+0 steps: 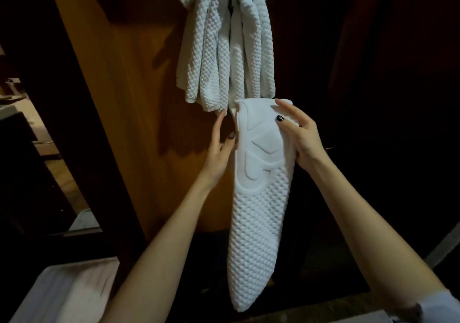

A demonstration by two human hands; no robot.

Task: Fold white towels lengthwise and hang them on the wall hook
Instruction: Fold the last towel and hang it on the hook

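Just below hung towels (224, 48), right hand (301, 136) pinches folded towel (258, 210).

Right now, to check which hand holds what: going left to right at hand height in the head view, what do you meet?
Orange-brown wooden panel → left hand → folded white waffle-weave towel → right hand, which grips the towel's upper end.

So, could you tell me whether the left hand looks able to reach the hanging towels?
Probably yes: the left hand has its fingertips just under the hanging towels, with nothing between them.
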